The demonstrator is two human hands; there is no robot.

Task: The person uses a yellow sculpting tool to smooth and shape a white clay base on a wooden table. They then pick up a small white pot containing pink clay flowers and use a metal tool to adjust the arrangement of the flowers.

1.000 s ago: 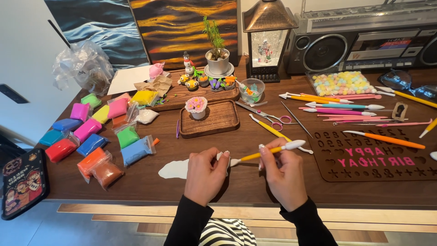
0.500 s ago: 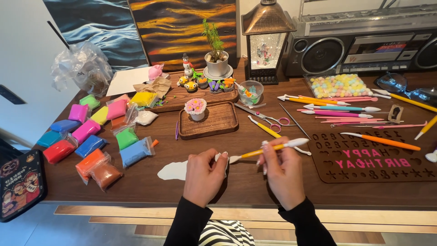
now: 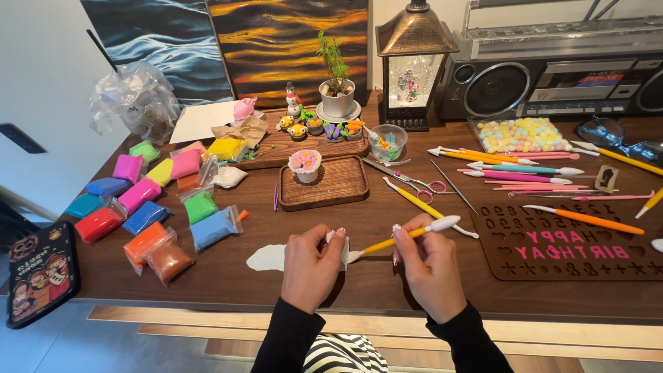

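White clay piece [image 3: 343, 250] sits pinched upright in the left hand [image 3: 312, 266] above the wooden table [image 3: 373, 283]. The right hand [image 3: 429, 266] grips a yellow sculpting tool [image 3: 404, 237], whose tip touches the clay.

Bare dark wooden tabletop [image 3: 373, 276] lies open along the near edge, in front of the rectangular wooden tray [image 3: 324, 183]. To the left, passage is blocked by the flat white clay sheet [image 3: 268, 257] and the cluster of coloured clay packets in clear wrap [image 3: 148, 204]. To the right, the brown silicone letter mould [image 3: 573, 238] and the row of pink, orange and yellow modelling tools [image 3: 525, 169] obstruct. The pink-handled scissors [image 3: 414, 181] lie between tray and tools.
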